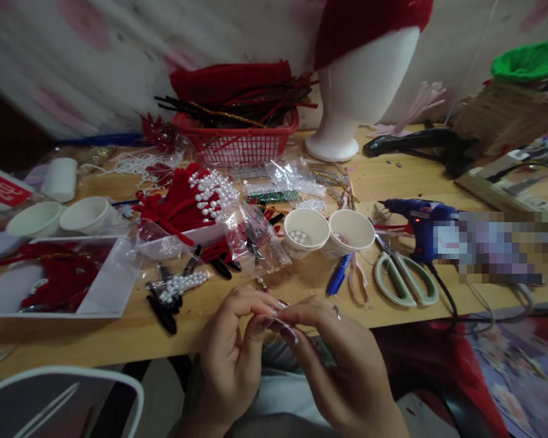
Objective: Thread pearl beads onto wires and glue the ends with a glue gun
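One small item (279,320), mostly covered and unidentifiable, is pinched by the left hand (232,350) and right hand (344,359), left of the scissors (406,277). Beyond the scissors, pixelation hides part of the glue gun (422,214).

- Tabletop (383,179): smooth, light wood, visible grain.
- Pinched piece (277,317): pale glint; material too small to tell.
- Beads (212,194): white, pearly, glossy.
- Bead wrapper (258,246): clear plastic, crinkled, shiny.
- Basket (242,146): red plastic lattice.
- Hat (374,27): matt, plush-looking red cloth.
- Display head (358,91): smooth, white, dull sheen.
- Scissors (402,274): metal blades, pale plastic handles.
- Glue gun (420,216): blue plastic.
- Ring (337,312): shiny metal.
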A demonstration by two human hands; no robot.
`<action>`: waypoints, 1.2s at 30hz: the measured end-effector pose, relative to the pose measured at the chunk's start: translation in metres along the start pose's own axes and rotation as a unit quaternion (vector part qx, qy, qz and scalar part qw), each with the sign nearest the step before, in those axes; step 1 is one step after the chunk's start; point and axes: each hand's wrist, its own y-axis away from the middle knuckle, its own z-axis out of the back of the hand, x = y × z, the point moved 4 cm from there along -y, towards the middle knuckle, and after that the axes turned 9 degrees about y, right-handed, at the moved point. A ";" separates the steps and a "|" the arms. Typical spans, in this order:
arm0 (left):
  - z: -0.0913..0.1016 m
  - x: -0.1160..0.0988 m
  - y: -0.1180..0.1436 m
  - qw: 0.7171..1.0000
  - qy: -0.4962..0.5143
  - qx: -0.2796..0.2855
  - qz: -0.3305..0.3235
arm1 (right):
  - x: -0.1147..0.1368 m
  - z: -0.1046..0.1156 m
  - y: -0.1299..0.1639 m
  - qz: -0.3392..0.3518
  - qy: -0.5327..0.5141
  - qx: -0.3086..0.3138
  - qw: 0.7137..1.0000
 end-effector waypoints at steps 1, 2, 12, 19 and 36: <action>-0.001 0.000 0.000 1.000 -0.005 -0.003 -0.005 | 0.000 0.000 0.000 -0.001 0.000 -0.002 1.000; -0.001 0.000 0.000 1.000 -0.005 -0.007 -0.005 | 0.000 -0.001 0.000 -0.002 -0.001 -0.002 1.000; 0.000 0.001 0.003 0.998 0.036 -0.030 0.028 | 0.003 -0.001 0.000 0.020 0.004 0.002 1.000; 0.003 0.001 0.004 0.998 -0.040 0.000 -0.047 | 0.007 0.000 -0.001 0.022 0.055 -0.007 0.998; 0.003 0.003 0.004 0.993 0.094 -0.045 0.048 | 0.010 -0.004 -0.004 0.025 0.017 -0.003 1.000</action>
